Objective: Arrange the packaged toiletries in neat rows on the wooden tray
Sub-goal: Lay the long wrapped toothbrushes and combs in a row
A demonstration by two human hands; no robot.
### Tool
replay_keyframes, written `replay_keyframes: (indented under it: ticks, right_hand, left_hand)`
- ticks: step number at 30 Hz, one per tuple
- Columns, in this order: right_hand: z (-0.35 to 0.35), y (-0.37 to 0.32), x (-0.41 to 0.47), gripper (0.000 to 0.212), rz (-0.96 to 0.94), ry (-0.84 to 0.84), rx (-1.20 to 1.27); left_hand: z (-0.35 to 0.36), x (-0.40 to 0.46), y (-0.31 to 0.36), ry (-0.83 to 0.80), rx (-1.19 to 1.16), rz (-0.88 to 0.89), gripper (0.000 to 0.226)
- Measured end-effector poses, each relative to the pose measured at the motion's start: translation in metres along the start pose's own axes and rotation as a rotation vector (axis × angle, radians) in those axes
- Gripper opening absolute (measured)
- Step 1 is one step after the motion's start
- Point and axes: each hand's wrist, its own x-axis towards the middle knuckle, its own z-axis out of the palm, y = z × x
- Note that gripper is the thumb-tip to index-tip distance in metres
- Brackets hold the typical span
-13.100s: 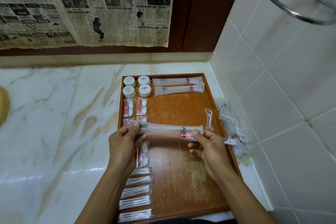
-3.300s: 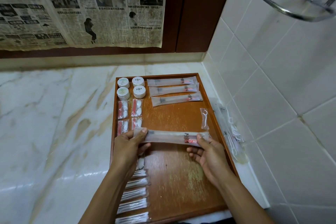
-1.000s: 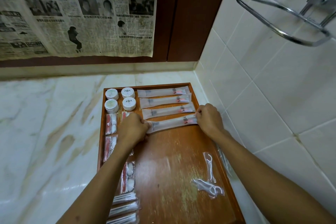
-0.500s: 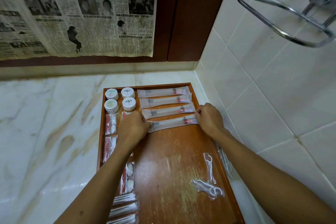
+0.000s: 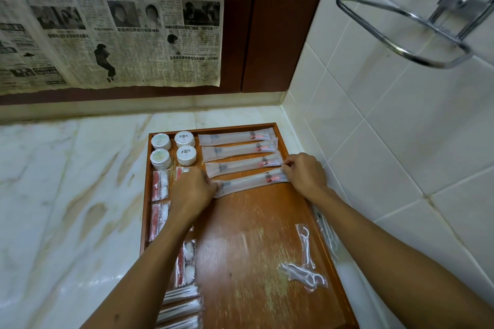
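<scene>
Both hands, left hand (image 5: 193, 189) and right hand (image 5: 304, 174), still pinch the fourth long packet (image 5: 251, 181) between them, its position barely changed on the wooden tray (image 5: 256, 248).

Four frosted toothbrush packets (image 5: 247, 181) lie in rows across the wooden tray's (image 5: 256, 262) far end

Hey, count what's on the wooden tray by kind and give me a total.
Long packs: 4
Round tubs: 4
Red-white packets: 4 visible
Swab packs: 3 in view
Floss packs: 2
Total: 17 visible; more may be hidden.
</scene>
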Motion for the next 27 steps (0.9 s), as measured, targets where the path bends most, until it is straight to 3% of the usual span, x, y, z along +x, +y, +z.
replay_keyframes:
  ticks: [12,18,24,27]
  right_hand:
    - [-0.001,0.001,-0.005,0.029,0.043,0.011,-0.027]
    - [0.002,-0.006,-0.048,0.028,0.015,0.110,0.107]
    - [0.009,0.001,-0.117,0.026,-0.080,0.003,0.080]
    - [0.009,0.007,-0.148,0.028,-0.127,-0.061,-0.002]
  left_hand:
    - [0.000,-0.002,0.002,0.028,-0.051,0.000,0.026]
    - [0.001,-0.004,0.002,0.036,-0.056,0.006,0.030]
    - [-0.001,-0.007,0.006,0.071,-0.025,0.002,0.027]
    - [-0.005,-0.017,0.012,0.142,-0.009,0.028,0.011]
